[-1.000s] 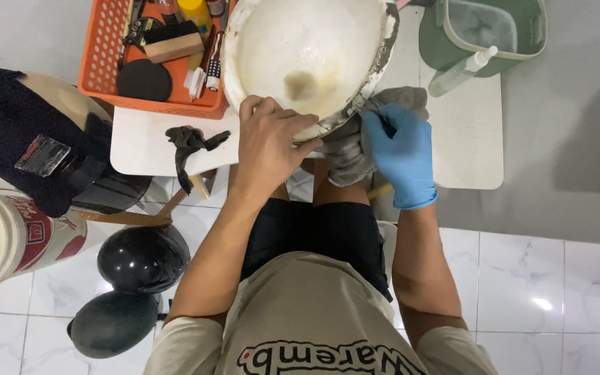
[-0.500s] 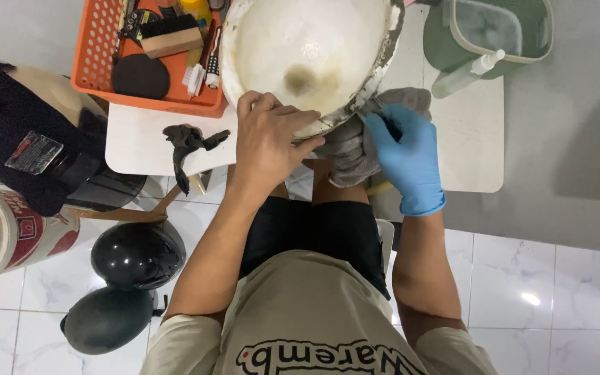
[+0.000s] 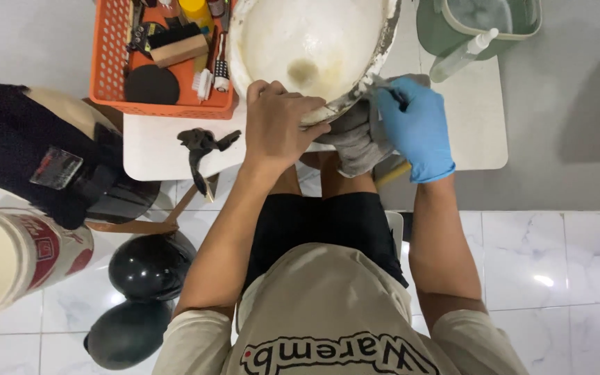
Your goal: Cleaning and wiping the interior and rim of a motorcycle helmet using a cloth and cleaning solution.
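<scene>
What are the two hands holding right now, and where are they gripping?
Left hand grips the white helmet at its near rim. The blue-gloved right hand presses a grey cloth against that rim.

head-worn view, looking straight down, close over white table [image 3: 175, 149]

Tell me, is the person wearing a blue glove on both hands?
No, only the right hand wears a blue glove; the left hand, gripping the rim of the white helmet, is bare.
</scene>
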